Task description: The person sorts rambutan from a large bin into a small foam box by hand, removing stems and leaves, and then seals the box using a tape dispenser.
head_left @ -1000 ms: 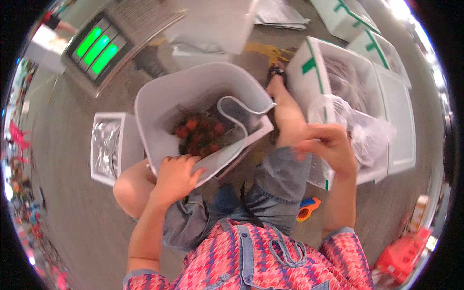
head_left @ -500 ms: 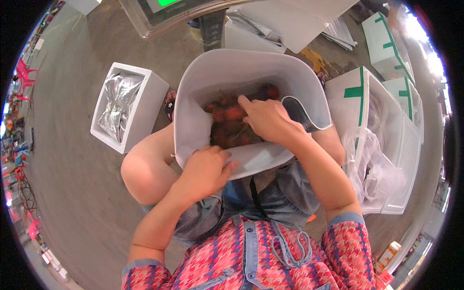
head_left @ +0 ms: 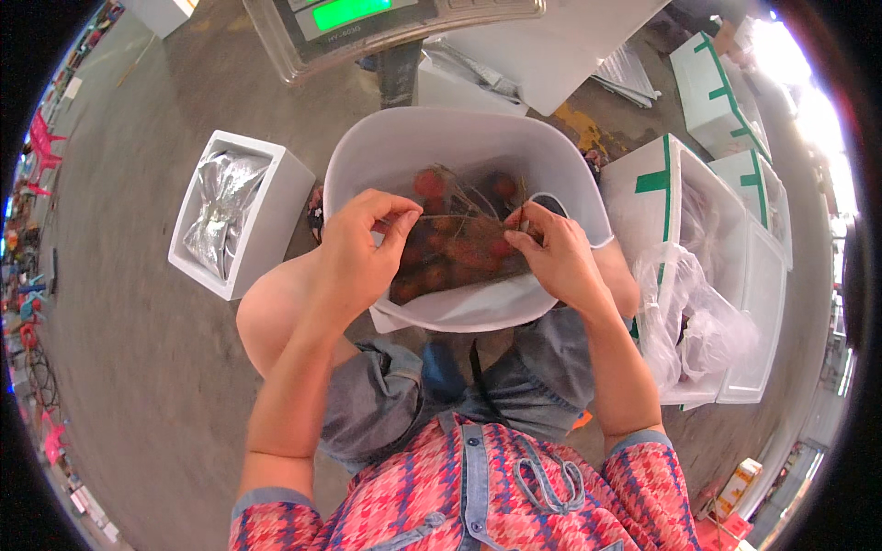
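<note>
A deep white bin (head_left: 464, 129) stands between my knees, with round red fruits (head_left: 428, 184) and brown stems in its lower part; they look like lychees. Over its opening a thin, branching brown twig (head_left: 464, 217) is stretched between both hands. My left hand (head_left: 363, 246) pinches one end between thumb and forefinger. At the other end, my right hand (head_left: 562, 253) is closed on the twig near the bin's right wall. Whether any fruit hangs from the twig I cannot tell. A dark, pale-edged flap or opening (head_left: 549, 204) shows partly behind my right hand.
To the left stands a white foam box (head_left: 296, 188) with a silver foil liner (head_left: 225, 211). A scale with a green display (head_left: 349, 11) is beyond the bin. On the right are foam boxes with green tape (head_left: 653, 181) and a clear plastic bag (head_left: 712, 335).
My left hand has left the bin's near rim and come up over the opening. The right has risen from the fruits, and both now hold the twig. The view has shifted slightly.
</note>
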`<state>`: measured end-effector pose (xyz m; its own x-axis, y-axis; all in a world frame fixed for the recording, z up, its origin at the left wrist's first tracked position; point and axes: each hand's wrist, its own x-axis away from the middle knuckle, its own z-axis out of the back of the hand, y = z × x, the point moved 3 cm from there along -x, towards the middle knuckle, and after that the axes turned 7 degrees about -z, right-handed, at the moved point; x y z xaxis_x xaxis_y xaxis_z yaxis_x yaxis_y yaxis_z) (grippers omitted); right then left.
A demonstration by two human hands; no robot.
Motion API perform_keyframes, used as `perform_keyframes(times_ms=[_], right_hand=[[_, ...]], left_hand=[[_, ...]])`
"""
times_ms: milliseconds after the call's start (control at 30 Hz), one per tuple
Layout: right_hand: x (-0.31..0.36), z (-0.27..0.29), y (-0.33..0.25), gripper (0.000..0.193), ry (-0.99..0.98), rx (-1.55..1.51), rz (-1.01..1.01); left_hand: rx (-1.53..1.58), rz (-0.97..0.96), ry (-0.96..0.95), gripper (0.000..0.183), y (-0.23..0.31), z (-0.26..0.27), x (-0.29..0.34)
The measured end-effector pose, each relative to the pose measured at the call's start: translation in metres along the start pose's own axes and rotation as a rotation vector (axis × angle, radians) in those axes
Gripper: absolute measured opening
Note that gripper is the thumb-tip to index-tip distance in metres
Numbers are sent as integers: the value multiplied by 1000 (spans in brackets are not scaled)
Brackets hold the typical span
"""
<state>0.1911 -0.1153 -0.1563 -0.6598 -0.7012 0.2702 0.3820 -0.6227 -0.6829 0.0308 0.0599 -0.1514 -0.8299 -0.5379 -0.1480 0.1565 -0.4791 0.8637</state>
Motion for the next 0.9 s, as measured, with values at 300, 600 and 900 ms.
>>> perform_keyframes(times_ms=[300,600,900], right_hand=[[13,7,14,19,-93,-225,-39],[31,26,10,11,-90,-397,-74],[45,19,-1,10,14,-409,-191]], left_hand=[[66,-11,111,15,-20,-17,-5],[-36,-301,-119,26,-21,-37,-6],[132,-2,-76,17,-26,-42,-4]])
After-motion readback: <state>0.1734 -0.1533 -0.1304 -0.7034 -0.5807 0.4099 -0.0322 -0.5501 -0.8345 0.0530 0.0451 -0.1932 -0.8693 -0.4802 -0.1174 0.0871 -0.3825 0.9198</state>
